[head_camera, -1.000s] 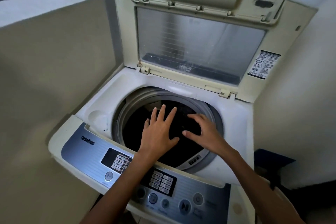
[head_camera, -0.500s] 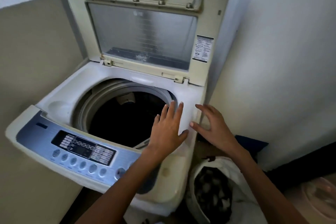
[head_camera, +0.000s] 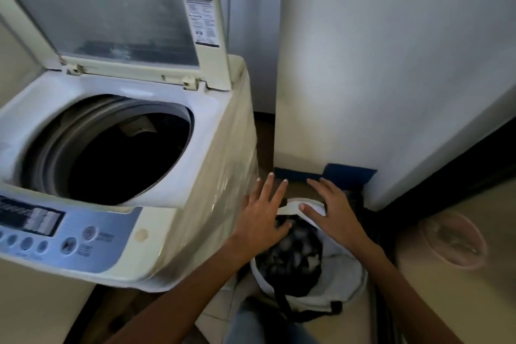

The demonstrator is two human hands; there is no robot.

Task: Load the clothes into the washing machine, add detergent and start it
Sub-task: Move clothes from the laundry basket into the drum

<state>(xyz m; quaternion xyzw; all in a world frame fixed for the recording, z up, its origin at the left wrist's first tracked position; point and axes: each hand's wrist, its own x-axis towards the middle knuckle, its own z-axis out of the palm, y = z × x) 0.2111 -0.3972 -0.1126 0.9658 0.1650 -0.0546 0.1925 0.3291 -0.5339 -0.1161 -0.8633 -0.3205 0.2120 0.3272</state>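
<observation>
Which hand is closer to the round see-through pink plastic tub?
Right. The right hand is over the white fabric laundry bag, on the side toward the round pink plastic tub; the left hand is farther away, at the bag's other edge, beside the cream washing machine.

— What is the washing machine [head_camera: 201, 218] made of?
— Smooth cream plastic. Its right side shines under wrinkled clear film. The lid [head_camera: 111, 8] has a cloudy, translucent pane, and the control panel [head_camera: 111, 234] is satin blue-grey.
— And the bag [head_camera: 343, 274] on the right?
— Soft white cloth, matt, with black straps. The clothes [head_camera: 290, 260] inside are dark crumpled fabric. The wall [head_camera: 391, 64] looks matt, and the bowl [head_camera: 455, 240] is translucent pink plastic.
</observation>
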